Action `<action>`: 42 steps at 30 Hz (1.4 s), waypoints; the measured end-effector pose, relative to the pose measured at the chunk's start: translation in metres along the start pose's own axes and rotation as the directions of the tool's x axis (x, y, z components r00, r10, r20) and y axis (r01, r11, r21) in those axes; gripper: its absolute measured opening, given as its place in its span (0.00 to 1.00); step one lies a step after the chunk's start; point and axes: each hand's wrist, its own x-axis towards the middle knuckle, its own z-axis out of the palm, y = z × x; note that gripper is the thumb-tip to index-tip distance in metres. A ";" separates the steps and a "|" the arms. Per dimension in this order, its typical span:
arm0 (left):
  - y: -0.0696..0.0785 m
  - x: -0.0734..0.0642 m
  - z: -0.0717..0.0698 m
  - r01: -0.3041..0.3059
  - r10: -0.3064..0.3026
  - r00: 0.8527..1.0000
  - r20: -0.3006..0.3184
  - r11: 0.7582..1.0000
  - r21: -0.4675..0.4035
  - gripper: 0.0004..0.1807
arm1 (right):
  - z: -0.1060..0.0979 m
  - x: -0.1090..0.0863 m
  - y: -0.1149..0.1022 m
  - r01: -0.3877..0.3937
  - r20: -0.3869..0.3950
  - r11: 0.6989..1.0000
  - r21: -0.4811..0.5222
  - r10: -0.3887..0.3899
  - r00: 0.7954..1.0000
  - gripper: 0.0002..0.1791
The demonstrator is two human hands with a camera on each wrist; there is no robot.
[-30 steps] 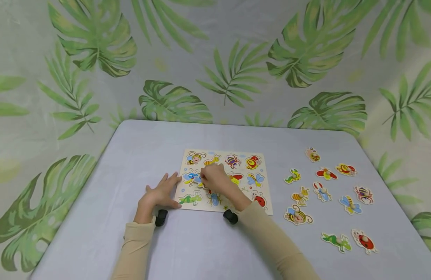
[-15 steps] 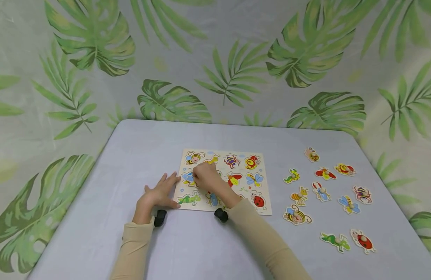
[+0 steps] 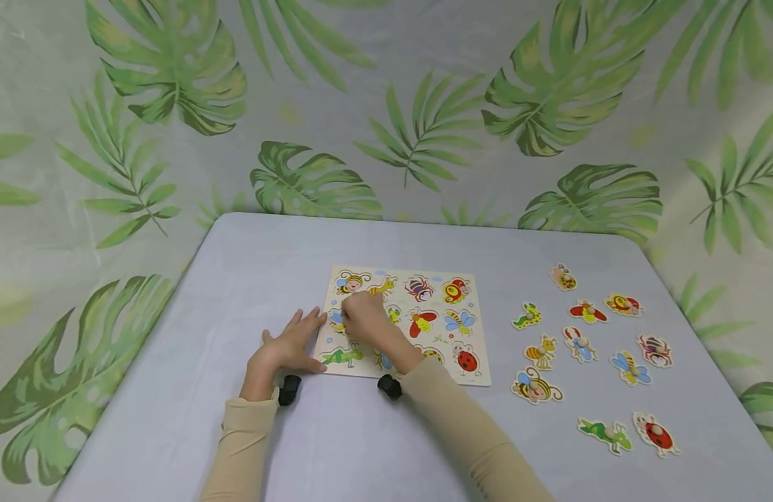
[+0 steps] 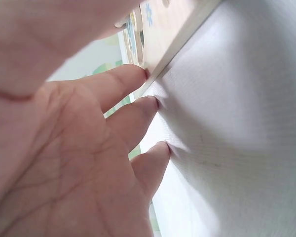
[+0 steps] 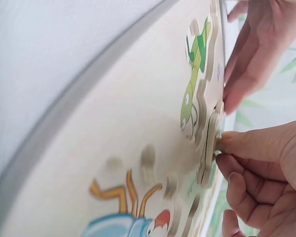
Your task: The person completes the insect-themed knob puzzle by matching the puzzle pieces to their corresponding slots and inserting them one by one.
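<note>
A wooden insect puzzle board (image 3: 438,359) lies flat on the table. My right hand (image 3: 369,317) is over its left middle part, mostly hiding a recess with blue wings. In the right wrist view, thumb and fingertips of the right hand (image 5: 261,173) pinch the small knob of a puzzle piece (image 5: 210,148). That piece is seen edge-on, close against the board, and its picture is hidden. My left hand (image 3: 288,346) is spread at the board's left edge; in the left wrist view its fingertips (image 4: 140,74) are at that edge and on the tablecloth.
Several loose insect pieces with knobs lie to the right of the board, among them a ladybug (image 3: 656,434), a grasshopper (image 3: 604,435), a bee (image 3: 535,385) and a spider (image 3: 654,350). A leaf-patterned cloth (image 3: 417,139) hangs behind the table (image 3: 273,258).
My right hand has shifted slightly left over the board, covering the blue piece that showed beside its fingers. The left hand stays at the board's edge.
</note>
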 end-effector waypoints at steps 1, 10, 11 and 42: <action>0.000 0.000 0.000 -0.001 0.001 1.000 0.001 1.000 0.002 0.52 | 0.001 0.001 -0.001 -0.009 0.000 1.000 0.000 0.009 1.000 0.10; 0.003 -0.003 -0.001 0.008 -0.008 1.000 0.014 1.000 0.003 0.53 | 0.002 0.005 -0.008 -0.100 0.009 0.995 0.006 0.100 0.995 0.12; 0.003 -0.003 -0.001 0.006 -0.006 1.000 0.014 1.000 0.006 0.53 | 0.002 0.005 -0.009 -0.108 0.009 0.994 0.002 0.108 0.994 0.12; -0.002 0.001 0.000 -0.020 0.020 1.000 0.020 0.999 0.031 0.53 | 0.000 -0.015 0.023 -0.067 -0.053 0.964 0.256 0.083 0.995 0.08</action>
